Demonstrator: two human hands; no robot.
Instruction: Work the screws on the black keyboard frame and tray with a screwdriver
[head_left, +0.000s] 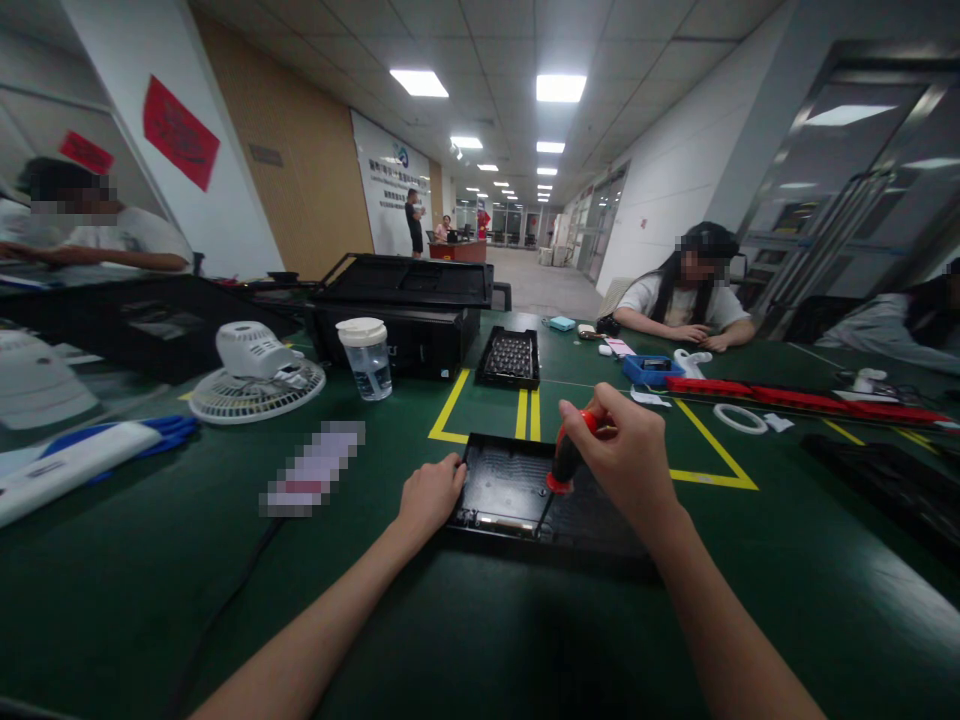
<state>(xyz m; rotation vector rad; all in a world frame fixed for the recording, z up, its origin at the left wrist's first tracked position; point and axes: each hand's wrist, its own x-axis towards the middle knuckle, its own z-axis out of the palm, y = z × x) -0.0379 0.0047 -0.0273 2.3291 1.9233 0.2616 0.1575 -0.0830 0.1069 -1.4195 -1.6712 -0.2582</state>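
A shallow black plastic panel [499,465] with raised edges lies in front of me on the green table. My right hand [626,450] grips a red and black screwdriver [562,462], held nearly upright with its shaft pointing down into the panel. The tip meets the panel near a pale metal strip [506,523] along the near edge; whether a screw sits under it I cannot tell. My left hand [433,495] is closed around the panel's left edge, fingers on the rim and partly hidden.
Beyond the panel are a black tray [510,357], a large black case [405,310] and a lidded water cup [366,360]. To the left lie a white fan [255,375] and a power strip [82,470]. A blue box [649,370] and a co-worker [694,285] are at right.
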